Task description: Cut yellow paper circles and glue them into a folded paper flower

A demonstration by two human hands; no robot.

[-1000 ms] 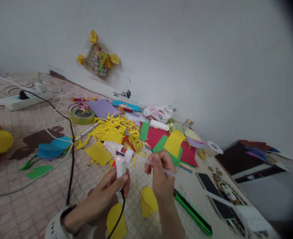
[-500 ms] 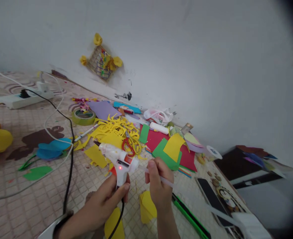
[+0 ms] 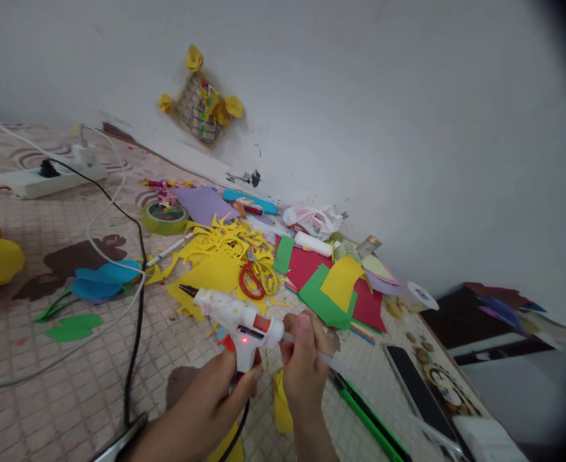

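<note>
My left hand (image 3: 220, 391) is wrapped round the handle of a white hot glue gun (image 3: 235, 317), whose dark nozzle points left and whose red light is lit. At the back of the gun, my right hand (image 3: 307, 359) pinches a translucent glue stick (image 3: 330, 360). The stick's front end meets the gun's rear opening; how deep it sits inside I cannot tell. Beyond the gun lie red-handled scissors (image 3: 251, 282) among yellow paper scraps (image 3: 225, 240). Below my right hand is a folded yellow paper piece (image 3: 283, 404), partly hidden.
A green utility knife (image 3: 369, 417) and a phone (image 3: 418, 385) lie on the right. A black cord (image 3: 141, 308) crosses the left from a power strip (image 3: 52, 179). Blue paper petals (image 3: 102, 282), a tape roll (image 3: 164, 218) and coloured paper sheets (image 3: 324, 295) cover the table (image 3: 90, 378).
My right hand has brought the glue stick up against the rear of the glue gun, closing the gap between them. The gun sits slightly lower and further right in view.
</note>
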